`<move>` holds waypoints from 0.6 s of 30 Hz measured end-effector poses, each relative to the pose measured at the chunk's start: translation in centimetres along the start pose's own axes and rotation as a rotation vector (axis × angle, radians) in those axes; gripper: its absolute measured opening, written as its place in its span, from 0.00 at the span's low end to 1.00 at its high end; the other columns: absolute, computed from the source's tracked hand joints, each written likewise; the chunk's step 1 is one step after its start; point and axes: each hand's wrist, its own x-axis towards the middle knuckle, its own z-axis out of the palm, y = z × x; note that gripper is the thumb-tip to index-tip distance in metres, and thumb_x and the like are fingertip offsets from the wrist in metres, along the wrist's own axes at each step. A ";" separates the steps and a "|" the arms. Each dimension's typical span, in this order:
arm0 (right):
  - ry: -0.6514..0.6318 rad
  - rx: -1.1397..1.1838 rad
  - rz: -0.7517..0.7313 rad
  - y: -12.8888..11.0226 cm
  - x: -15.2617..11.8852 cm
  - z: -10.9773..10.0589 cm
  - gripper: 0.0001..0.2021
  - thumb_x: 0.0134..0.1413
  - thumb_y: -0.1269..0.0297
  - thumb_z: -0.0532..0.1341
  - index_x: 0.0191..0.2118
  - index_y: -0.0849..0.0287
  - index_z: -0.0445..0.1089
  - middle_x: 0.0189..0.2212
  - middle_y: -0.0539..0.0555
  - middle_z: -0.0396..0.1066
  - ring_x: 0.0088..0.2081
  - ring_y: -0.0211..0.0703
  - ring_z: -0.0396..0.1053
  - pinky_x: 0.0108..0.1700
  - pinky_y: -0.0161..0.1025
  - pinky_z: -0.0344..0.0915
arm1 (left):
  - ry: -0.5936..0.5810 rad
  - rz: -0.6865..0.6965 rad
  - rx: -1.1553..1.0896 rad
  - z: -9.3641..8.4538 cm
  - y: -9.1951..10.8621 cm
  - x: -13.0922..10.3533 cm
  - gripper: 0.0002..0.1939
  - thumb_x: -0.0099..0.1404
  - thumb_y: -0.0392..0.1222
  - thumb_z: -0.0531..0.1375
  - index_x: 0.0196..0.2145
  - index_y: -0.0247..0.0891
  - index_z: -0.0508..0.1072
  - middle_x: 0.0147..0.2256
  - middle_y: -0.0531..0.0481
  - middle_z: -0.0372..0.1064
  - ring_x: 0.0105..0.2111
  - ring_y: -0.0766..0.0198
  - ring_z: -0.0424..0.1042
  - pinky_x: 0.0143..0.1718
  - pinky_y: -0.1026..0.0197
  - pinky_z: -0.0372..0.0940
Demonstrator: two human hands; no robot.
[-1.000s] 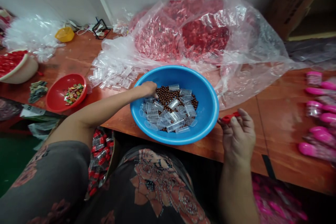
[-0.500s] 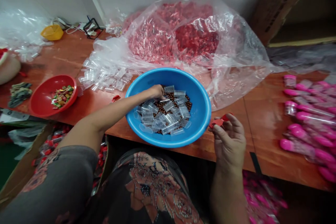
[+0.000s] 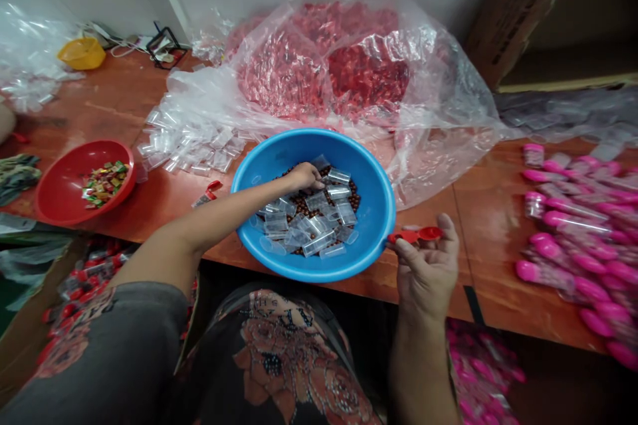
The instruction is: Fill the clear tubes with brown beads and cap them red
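Note:
A blue basin (image 3: 391, 212) holds brown balls (image 3: 301, 202) and clear plastic tubes (image 3: 319, 242). My left hand (image 3: 305, 177) reaches into its far part, fingers curled closed at the tubes and balls; what they grip, if anything, is hidden. Just off the basin's right rim, my right hand (image 3: 427, 272) pinches a red plastic cap (image 3: 415, 235) between thumb and fingers. Left of the basin, beside my left forearm, a tube with a red cap (image 3: 212, 189) lies on the table.
Behind the basin spreads a clear bag of red pieces (image 3: 319, 73), with a pile of clear tubes (image 3: 194, 139) to its left. A red bowl (image 3: 54, 196) with wrapped sweets stands at left. Pink-capped tubes (image 3: 588, 232) cover the right side. A box below holds red-capped tubes (image 3: 90, 279).
My left hand has shifted slightly right within the basin and lifted a little. The red cap in my right hand has turned to lie flatter. The view has swung slightly right.

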 end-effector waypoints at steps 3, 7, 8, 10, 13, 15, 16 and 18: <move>0.020 -0.008 -0.032 -0.1 -0.1 0.1 0.32 0.35 0.72 0.75 0.49 0.51 0.69 0.34 0.44 0.73 0.33 0.34 0.74 0.35 0.34 0.76 | -0.057 -0.008 -0.125 -0.4 0.1 -0.6 0.11 0.50 0.30 0.71 0.28 0.33 0.73 0.25 0.53 0.70 0.28 0.67 0.72 0.36 0.62 0.72; -0.004 0.021 -0.004 -0.1 0.0 0.2 0.15 0.38 0.70 0.74 0.33 0.57 0.71 0.35 0.48 0.74 0.34 0.36 0.75 0.35 0.34 0.75 | -0.116 0.009 -0.247 -1.3 0.3 -1.5 0.13 0.50 0.29 0.72 0.27 0.33 0.70 0.25 0.53 0.70 0.29 0.67 0.72 0.38 0.59 0.73; -0.019 0.037 0.023 -0.1 0.0 0.3 0.14 0.38 0.69 0.74 0.32 0.57 0.71 0.36 0.49 0.75 0.35 0.36 0.76 0.35 0.34 0.75 | -0.127 0.016 -0.272 -1.6 0.3 -1.8 0.13 0.50 0.30 0.72 0.27 0.33 0.70 0.25 0.53 0.70 0.29 0.68 0.72 0.39 0.58 0.73; -0.039 0.074 0.080 -0.1 0.2 0.4 0.15 0.37 0.69 0.75 0.31 0.57 0.70 0.37 0.50 0.77 0.37 0.38 0.77 0.37 0.34 0.75 | -0.156 0.038 -0.340 -2.2 0.5 -2.6 0.13 0.51 0.29 0.71 0.28 0.33 0.70 0.26 0.54 0.70 0.29 0.68 0.72 0.39 0.58 0.73; -0.053 0.086 0.142 0.0 0.6 1.0 0.16 0.35 0.67 0.76 0.32 0.55 0.71 0.36 0.50 0.79 0.38 0.38 0.78 0.35 0.33 0.74 | -0.211 0.087 -0.479 -3.1 0.7 -4.9 0.10 0.53 0.28 0.69 0.32 0.33 0.72 0.29 0.52 0.72 0.31 0.68 0.73 0.41 0.57 0.72; -0.070 0.052 0.148 -0.1 0.9 1.8 0.16 0.36 0.65 0.75 0.34 0.55 0.73 0.34 0.49 0.79 0.35 0.38 0.78 0.33 0.33 0.73 | -0.257 0.129 -0.551 -3.4 0.8 -7.0 0.12 0.55 0.27 0.67 0.37 0.34 0.75 0.35 0.48 0.75 0.34 0.67 0.73 0.43 0.56 0.71; -0.082 0.037 0.142 -0.2 1.0 2.3 0.16 0.37 0.65 0.75 0.35 0.55 0.73 0.34 0.49 0.79 0.34 0.37 0.78 0.33 0.33 0.73 | -0.277 0.152 -0.575 -3.4 0.9 -8.1 0.14 0.55 0.27 0.67 0.40 0.35 0.76 0.39 0.47 0.76 0.36 0.67 0.73 0.43 0.56 0.71; -0.125 0.020 0.129 -0.6 1.2 3.6 0.16 0.38 0.65 0.75 0.36 0.54 0.74 0.36 0.49 0.80 0.35 0.37 0.78 0.35 0.33 0.74 | -0.304 0.188 -0.603 -3.1 0.7 -10.4 0.17 0.56 0.29 0.66 0.44 0.37 0.77 0.43 0.45 0.75 0.37 0.66 0.73 0.44 0.57 0.71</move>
